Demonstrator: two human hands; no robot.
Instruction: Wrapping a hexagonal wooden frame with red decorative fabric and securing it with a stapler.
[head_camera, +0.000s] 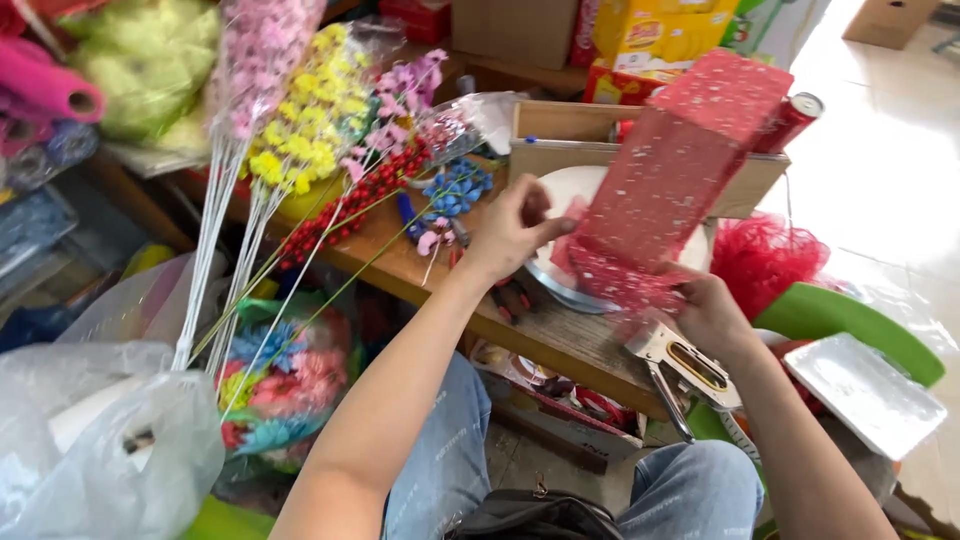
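Your left hand (512, 232) pinches the speckled red mesh sheet (672, 180) upright above the wooden table (560, 340); your right hand (708, 312) grips its lower edge and a metal stapler (685, 368).

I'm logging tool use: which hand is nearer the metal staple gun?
Right. The right hand grips the staple gun along with the red mesh; the left hand pinches the mesh's far edge, apart from it.

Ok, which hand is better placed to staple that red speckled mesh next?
Probably the right hand: it already holds the metal staple gun just under the lower edge of the red speckled mesh. The left hand is pinching the mesh's left edge, so it looks better kept steadying.
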